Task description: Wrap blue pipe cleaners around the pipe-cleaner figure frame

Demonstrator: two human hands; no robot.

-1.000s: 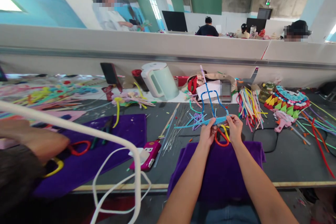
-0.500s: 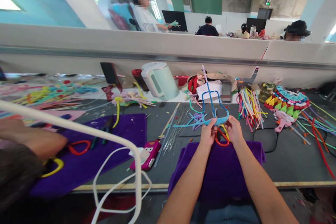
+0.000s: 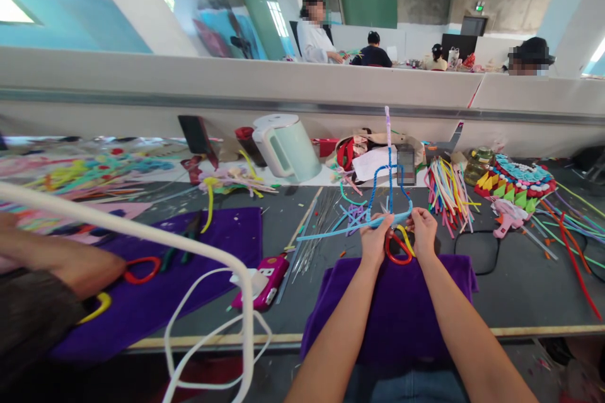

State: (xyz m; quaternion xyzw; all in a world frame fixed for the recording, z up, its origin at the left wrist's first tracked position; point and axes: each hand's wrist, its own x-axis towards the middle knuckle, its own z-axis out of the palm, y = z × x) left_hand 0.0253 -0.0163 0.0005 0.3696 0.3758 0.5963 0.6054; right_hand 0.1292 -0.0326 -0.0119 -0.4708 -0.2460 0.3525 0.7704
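Observation:
Between my hands is a pipe-cleaner frame [image 3: 390,192], dark blue with a pale purple tip pointing up and a light blue strip along its base. My left hand [image 3: 377,238] is closed around the light blue base, from which loose ends stick out to the left. The fingers of my right hand [image 3: 424,227] pinch the right end of the base. Just beneath the frame lie scissors [image 3: 399,257] with red and yellow handles, their blades partly hidden. A folded purple cloth [image 3: 390,308] spreads under my forearms.
Several pipe cleaners [image 3: 451,192] lie bundled to the right, near a glass jar [image 3: 479,165] and a pink glue gun [image 3: 511,215]. A kettle [image 3: 295,148] stands behind. On the left are a pink box [image 3: 269,277], a white lamp arm [image 3: 189,236] and a co-worker's arm [image 3: 70,261].
The pipe-cleaner frame has turned more upright, its purple tip shifting right. My hands stay in nearly the same place. In the background, a person in white has moved right.

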